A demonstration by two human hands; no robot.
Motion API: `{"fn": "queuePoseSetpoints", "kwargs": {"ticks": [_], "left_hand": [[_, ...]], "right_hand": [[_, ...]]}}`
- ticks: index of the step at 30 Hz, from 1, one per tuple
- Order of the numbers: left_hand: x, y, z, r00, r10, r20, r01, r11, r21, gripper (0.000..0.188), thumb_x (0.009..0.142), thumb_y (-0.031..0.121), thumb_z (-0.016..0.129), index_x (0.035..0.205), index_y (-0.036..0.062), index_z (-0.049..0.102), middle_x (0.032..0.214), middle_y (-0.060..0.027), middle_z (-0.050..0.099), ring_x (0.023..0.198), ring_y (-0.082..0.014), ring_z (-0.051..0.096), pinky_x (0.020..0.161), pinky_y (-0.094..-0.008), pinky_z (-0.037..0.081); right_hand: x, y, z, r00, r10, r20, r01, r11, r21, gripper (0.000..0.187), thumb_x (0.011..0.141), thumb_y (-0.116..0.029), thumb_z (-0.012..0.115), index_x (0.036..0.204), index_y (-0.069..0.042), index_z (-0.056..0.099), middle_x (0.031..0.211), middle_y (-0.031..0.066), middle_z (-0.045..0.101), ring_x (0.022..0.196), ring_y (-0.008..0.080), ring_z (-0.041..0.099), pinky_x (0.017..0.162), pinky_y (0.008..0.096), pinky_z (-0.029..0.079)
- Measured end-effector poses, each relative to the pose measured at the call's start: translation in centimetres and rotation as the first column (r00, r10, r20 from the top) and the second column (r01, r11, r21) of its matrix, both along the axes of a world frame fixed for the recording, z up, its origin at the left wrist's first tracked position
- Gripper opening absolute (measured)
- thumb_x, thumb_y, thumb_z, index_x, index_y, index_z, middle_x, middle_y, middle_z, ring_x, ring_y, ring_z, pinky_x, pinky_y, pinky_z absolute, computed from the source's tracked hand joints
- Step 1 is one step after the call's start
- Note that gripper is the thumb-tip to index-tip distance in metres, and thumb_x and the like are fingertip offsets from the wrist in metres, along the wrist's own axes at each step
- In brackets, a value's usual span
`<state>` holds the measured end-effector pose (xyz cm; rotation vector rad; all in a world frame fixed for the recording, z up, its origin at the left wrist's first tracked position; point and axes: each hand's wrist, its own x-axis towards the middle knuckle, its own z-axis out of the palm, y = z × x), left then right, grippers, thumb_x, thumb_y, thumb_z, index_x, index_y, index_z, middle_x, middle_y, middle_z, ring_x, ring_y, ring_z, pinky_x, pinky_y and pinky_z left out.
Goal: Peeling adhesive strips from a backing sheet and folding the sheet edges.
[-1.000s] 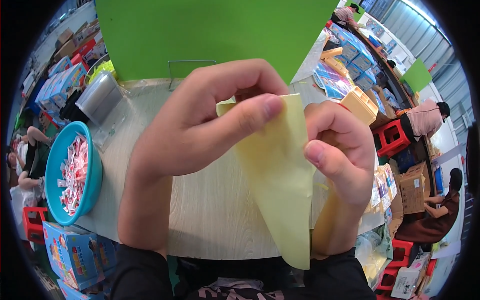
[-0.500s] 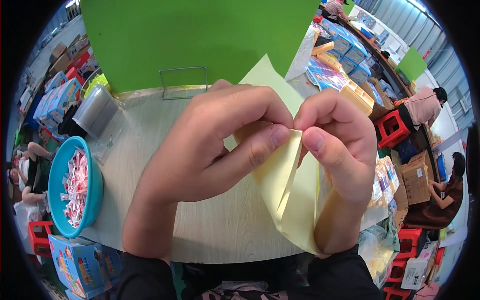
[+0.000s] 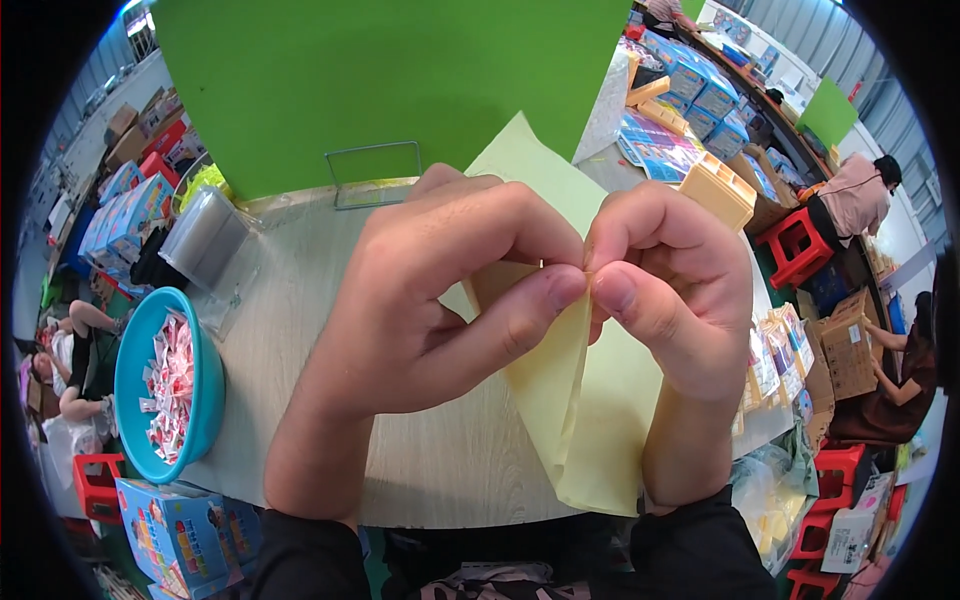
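Above the table, a pale yellow sheet (image 3: 550,400), paper-like and partly folded, hangs between my two hands. My left hand (image 3: 450,290) pinches its creased upper edge between thumb and forefinger. Thumbtip to thumbtip with it, my right hand (image 3: 675,290) pinches the same spot. One corner of the sheet sticks up behind the hands; the rest slopes down toward the table's front edge, beside my right wrist. Part of the sheet is hidden behind my fingers.
A turquoise basin (image 3: 207,400) of small red-and-white packets stands left. A wire stand (image 3: 376,147) is by the green panel (image 3: 400,80). Clear plastic sleeves (image 3: 205,235) lie far left, cream plastic trays (image 3: 718,190) far right. A blue carton (image 3: 185,535) sits lower left. Other people work at right.
My thumbs have come closer together at the pinch, and the gap in the fold below them has narrowed. The whole view has shifted slightly.
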<state>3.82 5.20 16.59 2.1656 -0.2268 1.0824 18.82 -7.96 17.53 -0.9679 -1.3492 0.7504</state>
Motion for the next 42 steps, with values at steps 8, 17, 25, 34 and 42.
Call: {"fn": "queuePoseSetpoints", "kwargs": {"ticks": [8,17,25,34,42], "left_hand": [[0.3,-0.5,-0.6,0.995,0.011,0.100,-0.001,0.996,-0.091,0.013,0.088,0.012,0.063,0.082,0.0021,0.057,0.069,-0.0010,0.052,0.066,-0.0120,0.040,0.060,-0.0270,0.032],[0.2,-0.1,-0.7,0.993,-0.013,0.117,0.026,0.994,-0.106,0.015,0.087,0.013,0.071,0.080,0.0058,0.061,0.068,-0.0006,0.059,0.061,-0.0153,0.048,0.060,-0.0274,0.038],[0.2,0.0,-0.7,0.996,-0.029,0.082,0.034,0.997,-0.066,0.014,0.088,0.013,0.070,0.080,0.0055,0.061,0.069,-0.0010,0.058,0.061,-0.0161,0.048,0.059,-0.0278,0.038],[0.5,0.0,-0.6,0.992,0.101,0.069,-0.105,0.992,0.063,0.020,0.094,0.020,0.061,0.081,0.0057,0.060,0.070,-0.0028,0.055,0.065,-0.0195,0.050,0.070,-0.0318,0.035],[1.4,-0.6,-1.6,0.981,0.051,0.187,-0.050,0.999,-0.007,0.022,0.098,0.020,0.053,0.082,0.0065,0.055,0.070,-0.0031,0.052,0.064,-0.0209,0.048,0.071,-0.0329,0.035]], "right_hand": [[-1.1,0.5,-0.5,0.999,-0.036,-0.031,0.040,0.987,0.156,0.018,0.090,-0.014,0.065,0.094,0.001,0.055,0.084,0.0042,0.057,0.073,0.0065,0.051,0.065,0.0186,0.039],[-0.5,0.6,-0.7,0.991,0.098,-0.093,-0.083,0.985,0.152,0.012,0.092,-0.009,0.064,0.096,0.001,0.059,0.083,0.0020,0.060,0.070,0.0062,0.058,0.063,0.0196,0.046],[-0.3,0.4,-0.4,0.997,0.076,-0.014,-0.073,0.985,0.158,0.012,0.089,-0.010,0.063,0.091,0.001,0.058,0.083,0.0040,0.058,0.070,0.0073,0.052,0.062,0.0212,0.040],[-1.2,0.7,-0.4,0.991,0.026,-0.131,-0.014,0.996,0.093,0.016,0.089,-0.015,0.063,0.090,-0.001,0.055,0.081,0.0017,0.053,0.072,0.0063,0.044,0.064,0.0208,0.033],[-1.6,0.7,-0.6,0.997,-0.002,-0.080,0.012,0.991,0.134,0.021,0.093,-0.020,0.063,0.094,-0.001,0.054,0.082,0.0013,0.053,0.073,0.0059,0.044,0.065,0.0196,0.034]]}}
